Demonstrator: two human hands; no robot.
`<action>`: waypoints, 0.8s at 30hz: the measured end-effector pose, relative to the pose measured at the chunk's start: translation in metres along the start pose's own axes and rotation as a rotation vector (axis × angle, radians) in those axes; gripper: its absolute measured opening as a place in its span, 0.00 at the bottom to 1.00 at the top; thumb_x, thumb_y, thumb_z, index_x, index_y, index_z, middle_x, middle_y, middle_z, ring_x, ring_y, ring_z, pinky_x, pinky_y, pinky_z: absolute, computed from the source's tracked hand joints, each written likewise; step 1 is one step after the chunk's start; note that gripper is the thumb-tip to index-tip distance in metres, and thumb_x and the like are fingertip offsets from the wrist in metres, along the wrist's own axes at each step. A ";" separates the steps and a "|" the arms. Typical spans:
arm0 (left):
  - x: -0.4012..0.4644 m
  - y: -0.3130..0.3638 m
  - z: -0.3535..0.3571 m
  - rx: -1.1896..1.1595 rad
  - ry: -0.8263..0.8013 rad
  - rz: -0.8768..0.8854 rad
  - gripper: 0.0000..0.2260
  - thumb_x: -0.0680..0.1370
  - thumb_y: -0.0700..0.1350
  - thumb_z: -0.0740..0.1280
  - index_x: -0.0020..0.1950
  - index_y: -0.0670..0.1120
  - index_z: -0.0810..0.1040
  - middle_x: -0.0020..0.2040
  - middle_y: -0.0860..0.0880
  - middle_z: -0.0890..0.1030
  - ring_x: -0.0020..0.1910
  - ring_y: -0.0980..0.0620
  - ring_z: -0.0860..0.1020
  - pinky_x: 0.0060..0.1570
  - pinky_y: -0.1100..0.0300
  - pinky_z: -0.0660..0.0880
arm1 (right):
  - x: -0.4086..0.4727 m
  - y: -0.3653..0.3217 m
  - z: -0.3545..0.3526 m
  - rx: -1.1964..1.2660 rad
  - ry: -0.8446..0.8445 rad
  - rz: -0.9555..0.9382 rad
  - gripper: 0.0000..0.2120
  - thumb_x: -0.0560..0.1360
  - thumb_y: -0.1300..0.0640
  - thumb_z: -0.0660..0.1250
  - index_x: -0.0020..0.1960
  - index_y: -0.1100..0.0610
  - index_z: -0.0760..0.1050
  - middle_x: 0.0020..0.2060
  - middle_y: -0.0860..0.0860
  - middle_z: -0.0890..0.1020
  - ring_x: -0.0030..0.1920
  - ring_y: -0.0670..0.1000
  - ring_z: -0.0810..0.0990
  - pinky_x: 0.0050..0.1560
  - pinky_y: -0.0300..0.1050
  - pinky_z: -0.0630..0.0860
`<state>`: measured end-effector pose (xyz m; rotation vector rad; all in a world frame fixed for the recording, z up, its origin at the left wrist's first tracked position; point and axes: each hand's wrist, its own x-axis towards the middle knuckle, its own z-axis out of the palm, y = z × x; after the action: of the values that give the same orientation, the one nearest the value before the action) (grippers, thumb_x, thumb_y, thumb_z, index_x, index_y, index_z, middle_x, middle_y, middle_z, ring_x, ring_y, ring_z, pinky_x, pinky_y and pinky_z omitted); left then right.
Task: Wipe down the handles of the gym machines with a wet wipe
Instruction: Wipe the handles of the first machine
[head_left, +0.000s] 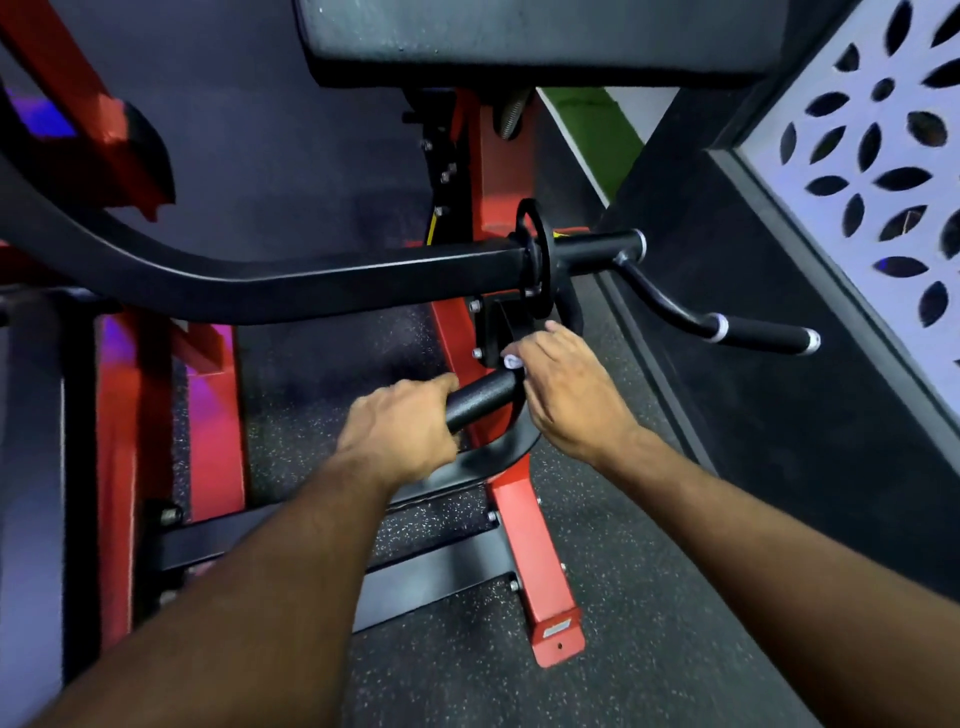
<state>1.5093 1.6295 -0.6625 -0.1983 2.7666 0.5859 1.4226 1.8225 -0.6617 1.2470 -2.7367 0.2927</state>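
A black textured handle (480, 397) of a red-framed gym machine (498, 171) is seen from above, over a speckled dark floor (623, 597). The nearer end of the handle is wrapped by the left hand (402, 434), its fingers curled round the bar. The far end is covered by the right hand (566, 389), under which a white wet wipe (511, 361) is pinched against the handle; only a small crumpled part of the wipe is visible at the fingertips. A second handle (758, 335) with pale end rings is seen further right, untouched, near a perforated wall panel (883, 156). A long black lever arm (311, 291) is seen crossing above the hands.
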 end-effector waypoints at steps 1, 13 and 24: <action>-0.003 0.002 0.001 0.042 0.048 0.019 0.20 0.76 0.50 0.69 0.66 0.59 0.71 0.52 0.49 0.83 0.51 0.42 0.82 0.50 0.51 0.75 | -0.005 0.001 -0.002 -0.007 0.000 -0.025 0.15 0.79 0.61 0.56 0.62 0.60 0.75 0.54 0.54 0.79 0.59 0.56 0.77 0.76 0.52 0.60; 0.005 0.026 -0.021 -0.023 -0.220 -0.270 0.05 0.74 0.46 0.68 0.43 0.47 0.73 0.43 0.49 0.81 0.45 0.45 0.80 0.47 0.56 0.73 | -0.010 -0.002 0.001 -0.212 -0.069 -0.158 0.29 0.81 0.40 0.56 0.66 0.65 0.73 0.58 0.61 0.77 0.61 0.61 0.75 0.73 0.58 0.64; 0.005 0.016 -0.002 -0.010 -0.103 -0.215 0.06 0.72 0.46 0.69 0.48 0.54 0.77 0.41 0.51 0.80 0.39 0.46 0.77 0.44 0.57 0.73 | -0.026 0.014 0.001 -0.134 -0.072 -0.281 0.32 0.79 0.44 0.60 0.76 0.64 0.65 0.71 0.62 0.70 0.73 0.62 0.66 0.76 0.61 0.58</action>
<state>1.5011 1.6428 -0.6564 -0.4482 2.5996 0.5374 1.4283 1.8502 -0.6698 1.6048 -2.5421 0.0363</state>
